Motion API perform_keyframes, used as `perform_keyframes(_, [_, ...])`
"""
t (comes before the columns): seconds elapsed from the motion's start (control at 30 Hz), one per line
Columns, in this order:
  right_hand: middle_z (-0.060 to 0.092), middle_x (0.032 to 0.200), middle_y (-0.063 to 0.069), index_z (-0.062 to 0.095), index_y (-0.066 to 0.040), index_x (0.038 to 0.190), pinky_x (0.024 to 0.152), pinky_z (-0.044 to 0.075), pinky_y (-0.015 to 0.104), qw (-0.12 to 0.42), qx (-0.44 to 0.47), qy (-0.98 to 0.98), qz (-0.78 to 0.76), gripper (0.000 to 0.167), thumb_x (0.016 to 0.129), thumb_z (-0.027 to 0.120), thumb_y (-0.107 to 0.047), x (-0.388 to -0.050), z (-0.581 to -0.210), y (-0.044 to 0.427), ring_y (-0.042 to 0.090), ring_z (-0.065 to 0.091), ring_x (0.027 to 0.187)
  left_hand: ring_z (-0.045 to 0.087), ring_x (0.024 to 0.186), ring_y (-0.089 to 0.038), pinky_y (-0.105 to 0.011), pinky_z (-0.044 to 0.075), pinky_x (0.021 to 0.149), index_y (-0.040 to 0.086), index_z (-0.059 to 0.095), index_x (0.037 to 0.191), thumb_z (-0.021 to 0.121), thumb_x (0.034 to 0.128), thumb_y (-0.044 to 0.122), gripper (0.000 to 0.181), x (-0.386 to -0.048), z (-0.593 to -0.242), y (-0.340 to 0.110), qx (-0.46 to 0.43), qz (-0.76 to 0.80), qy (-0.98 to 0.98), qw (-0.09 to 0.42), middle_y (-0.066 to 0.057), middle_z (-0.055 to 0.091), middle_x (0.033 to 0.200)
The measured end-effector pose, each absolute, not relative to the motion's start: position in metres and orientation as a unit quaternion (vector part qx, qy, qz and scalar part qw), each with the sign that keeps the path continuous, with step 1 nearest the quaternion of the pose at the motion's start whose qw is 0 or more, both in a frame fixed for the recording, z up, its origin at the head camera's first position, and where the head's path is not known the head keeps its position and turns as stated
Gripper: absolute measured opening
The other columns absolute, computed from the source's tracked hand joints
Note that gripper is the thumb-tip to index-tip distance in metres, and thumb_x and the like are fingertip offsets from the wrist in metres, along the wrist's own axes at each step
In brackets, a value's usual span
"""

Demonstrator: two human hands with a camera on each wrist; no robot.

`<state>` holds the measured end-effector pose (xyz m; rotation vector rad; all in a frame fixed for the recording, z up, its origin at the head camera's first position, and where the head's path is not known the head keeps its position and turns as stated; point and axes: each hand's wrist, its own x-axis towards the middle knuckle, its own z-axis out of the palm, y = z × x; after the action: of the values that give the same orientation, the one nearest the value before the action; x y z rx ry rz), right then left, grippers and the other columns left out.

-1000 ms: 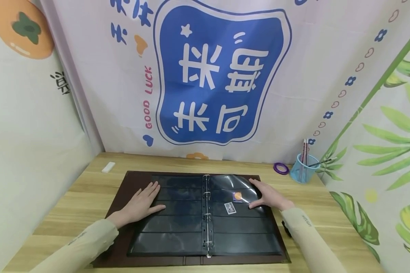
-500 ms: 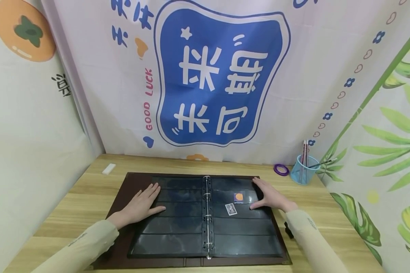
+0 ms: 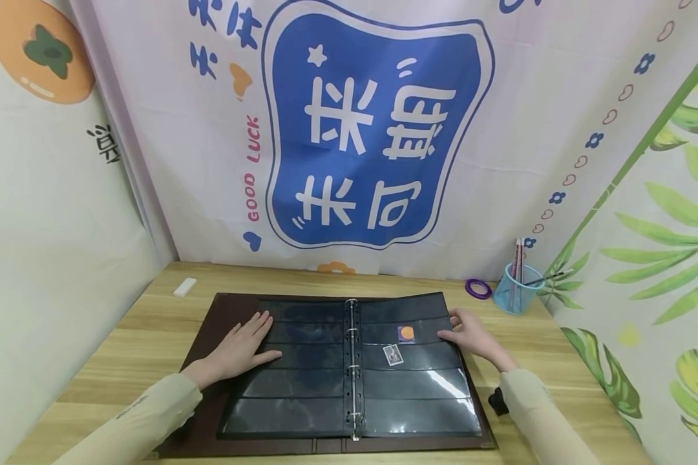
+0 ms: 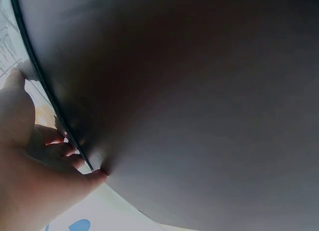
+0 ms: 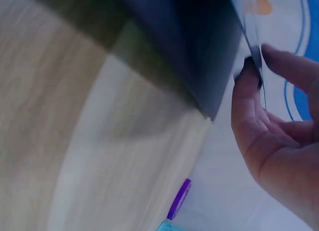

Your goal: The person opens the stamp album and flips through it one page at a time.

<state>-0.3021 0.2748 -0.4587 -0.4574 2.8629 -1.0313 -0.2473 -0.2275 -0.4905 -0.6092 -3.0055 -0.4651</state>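
A brown stamp album (image 3: pixel 206 336) lies open on the wooden table, its black pocket pages joined by metal rings (image 3: pixel 353 371). My left hand (image 3: pixel 235 349) rests with straight fingers on the left page (image 3: pixel 302 381). At the right page's (image 3: pixel 419 387) outer edge, my right hand (image 3: pixel 474 337) pinches the sheet between thumb and fingers; its upper corner is lifted. The right wrist view shows the thin sheet (image 5: pixel 256 54) between the fingertips. On that page are a purple stamp with an orange disc (image 3: pixel 406 333) and a tilted grey stamp (image 3: pixel 393 355).
A purple tape roll (image 3: pixel 478 289) and a blue mesh pen cup (image 3: pixel 518 287) stand at the back right. A white eraser-like block (image 3: pixel 185 287) lies at the back left. A small black object (image 3: pixel 497 402) sits by the right sleeve. A printed curtain rises behind the table.
My right hand has moved slightly right from lying over the page to gripping its outer edge, and the page's upper right corner has come up. My left hand stays put.
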Motion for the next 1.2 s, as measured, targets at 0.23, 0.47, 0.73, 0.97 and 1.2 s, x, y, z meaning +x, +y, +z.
perform_keyframes(0.23, [0.067,0.087,0.019,0.044,0.014,0.131,0.060,0.052,0.029,0.098,-0.151,0.912,-0.370,0.047,0.102,0.056,-0.022,-0.299,-0.435,0.276,0.017,0.061,0.071,0.031,0.146,-0.046,-0.068,0.029,0.112,-0.006,0.037,0.150,0.059,0.0933,0.055,0.086,-0.248,-0.490,-0.228,-0.198,-0.148,-0.969,0.021,-0.027,0.033,0.158])
perform_keyframes(0.47, [0.065,0.117,0.034,0.029,0.016,0.146,0.073,0.061,0.039,0.111,-0.156,0.900,-0.392,0.060,0.106,0.048,-0.023,-0.303,-0.396,0.264,0.032,0.071,0.093,0.031,0.146,-0.047,-0.068,0.030,0.112,-0.006,0.036,0.150,0.059,0.0934,0.054,0.086,-0.248,-0.488,-0.228,-0.198,-0.148,-0.969,0.021,-0.028,0.033,0.158])
perform_keyframes(0.73, [0.072,0.089,0.012,0.051,0.005,0.128,0.059,0.057,0.031,0.105,-0.190,0.900,-0.378,0.036,0.105,0.050,-0.022,-0.304,-0.359,0.242,0.012,0.064,0.065,0.029,0.147,-0.046,-0.068,0.028,0.112,-0.005,0.035,0.151,0.059,0.0934,0.055,0.086,-0.249,-0.490,-0.228,-0.195,-0.146,-0.970,0.013,-0.027,0.032,0.158])
perform_keyframes(0.97, [0.070,0.091,0.015,0.049,0.005,0.133,0.058,0.056,0.030,0.094,-0.192,0.907,-0.362,0.040,0.106,0.048,-0.023,-0.304,-0.338,0.228,0.013,0.061,0.062,0.030,0.147,-0.045,-0.068,0.029,0.112,-0.005,0.036,0.151,0.058,0.0933,0.056,0.087,-0.249,-0.493,-0.228,-0.196,-0.146,-0.970,0.016,-0.027,0.033,0.158])
perform_keyframes(1.2, [0.063,0.100,0.018,0.031,0.006,0.151,0.065,0.056,0.031,0.118,-0.169,0.902,-0.380,0.057,0.107,0.046,-0.027,-0.304,-0.326,0.217,0.010,0.050,0.059,0.031,0.147,-0.045,-0.068,0.030,0.112,-0.004,0.036,0.151,0.058,0.0931,0.057,0.087,-0.250,-0.495,-0.229,-0.193,-0.142,-0.971,0.022,-0.026,0.033,0.158])
